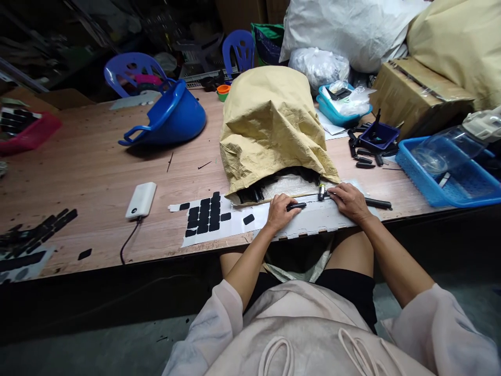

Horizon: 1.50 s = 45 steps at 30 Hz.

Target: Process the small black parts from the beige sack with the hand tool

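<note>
My right hand (347,201) is closed around a small hammer, its head (321,192) metallic with a yellow-green end. The hammer's black grip (379,203) sticks out to the right of my fingers. Between the fingers of my left hand (278,211) is a slim black plastic piece (297,207), lying low over a white board (313,219) at the table's front edge. Just behind both hands, a tan sack (270,120) lies with its mouth toward me. Dark pieces (258,192) and clear plastic show inside it.
Black rounded stickers (203,214) lie on a white sheet left of my hands. A white power bank (141,200) with a cable and a blue basin (172,117) are further left. To the right are a blue basket (442,193), a purple tray (379,137) and loose black pieces (365,159).
</note>
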Each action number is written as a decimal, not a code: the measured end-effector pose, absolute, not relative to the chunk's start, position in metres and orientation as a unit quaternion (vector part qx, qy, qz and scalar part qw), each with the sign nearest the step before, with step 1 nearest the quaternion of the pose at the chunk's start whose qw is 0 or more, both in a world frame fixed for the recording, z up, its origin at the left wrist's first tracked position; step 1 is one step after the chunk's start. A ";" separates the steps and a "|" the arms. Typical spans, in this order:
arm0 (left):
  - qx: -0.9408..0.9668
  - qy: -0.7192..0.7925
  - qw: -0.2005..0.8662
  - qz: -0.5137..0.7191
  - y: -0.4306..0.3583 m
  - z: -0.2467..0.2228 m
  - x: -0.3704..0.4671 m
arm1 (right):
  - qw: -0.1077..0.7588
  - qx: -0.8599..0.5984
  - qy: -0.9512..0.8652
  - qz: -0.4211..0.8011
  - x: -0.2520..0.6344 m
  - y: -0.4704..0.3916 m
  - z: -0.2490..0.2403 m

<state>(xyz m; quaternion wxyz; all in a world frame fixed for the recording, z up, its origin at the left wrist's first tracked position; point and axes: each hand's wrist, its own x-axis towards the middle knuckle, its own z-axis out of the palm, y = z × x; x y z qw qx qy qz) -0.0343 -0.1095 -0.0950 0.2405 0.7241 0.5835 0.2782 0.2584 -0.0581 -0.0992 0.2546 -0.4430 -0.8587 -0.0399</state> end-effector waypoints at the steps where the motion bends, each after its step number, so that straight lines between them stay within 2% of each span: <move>1: 0.721 0.584 0.244 0.282 -0.109 -0.095 -0.035 | 0.256 -0.438 -0.861 -0.039 0.257 -0.060 -0.097; 8: 0.719 0.582 0.248 0.288 -0.109 -0.096 -0.033 | 0.336 -0.427 -0.839 0.041 0.216 -0.096 -0.080; 14: 0.715 0.585 0.256 0.286 -0.108 -0.096 -0.034 | 0.363 -0.382 -0.847 0.073 0.180 -0.115 -0.072; 20: 0.713 0.583 0.260 0.289 -0.107 -0.096 -0.034 | 0.307 -0.391 -0.867 0.038 0.180 -0.117 -0.080; 34: 0.708 0.587 0.258 0.297 -0.106 -0.099 -0.033 | 0.323 -0.443 -0.836 -0.017 0.215 -0.101 -0.080; 40: 0.713 0.590 0.246 0.287 -0.107 -0.098 -0.032 | 0.255 -0.420 -0.869 -0.051 0.252 -0.073 -0.091; 45: 0.723 0.583 0.235 0.285 -0.105 -0.097 -0.034 | 0.268 -0.428 -0.863 -0.029 0.255 -0.068 -0.104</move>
